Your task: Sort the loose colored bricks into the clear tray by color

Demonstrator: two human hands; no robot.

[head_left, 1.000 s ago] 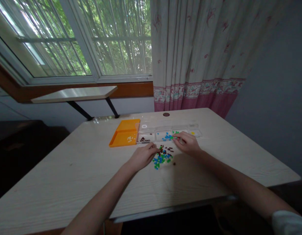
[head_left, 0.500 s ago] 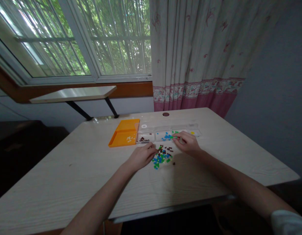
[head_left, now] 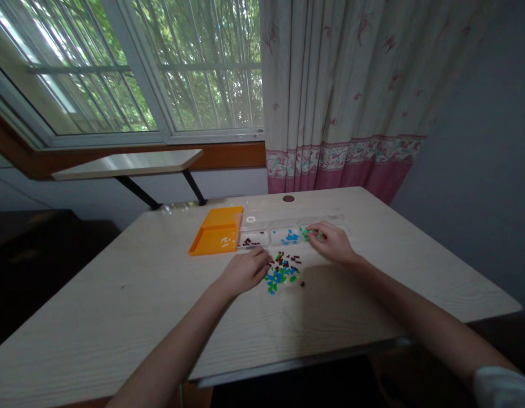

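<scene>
A loose pile of small brown, green and blue building bricks (head_left: 282,276) lies on the table. At the pile's left edge is my left hand (head_left: 248,269), fingers curled and closed; what they hold, if anything, is too small to make out. My right hand (head_left: 330,242) reaches over the right part of a clear compartment box (head_left: 269,241), fingertips pinched at the green bricks (head_left: 304,232) there. Whether a brick is between them I cannot tell. Blue bricks (head_left: 290,237) fill part of the compartment to the left, and brown bricks (head_left: 248,242) sit in the one beyond that.
An orange tray (head_left: 211,241) with small white bricks (head_left: 225,242) adjoins the box on the left. One brown brick (head_left: 302,284) lies apart from the pile. A raised shelf (head_left: 130,162) stands at the back left, and a curtain (head_left: 322,113) hangs behind the table (head_left: 160,317).
My right hand has moved right, from the blue bricks' edge with a green brick at its fingertips, to the green bricks' compartment. My left hand has shifted slightly left.
</scene>
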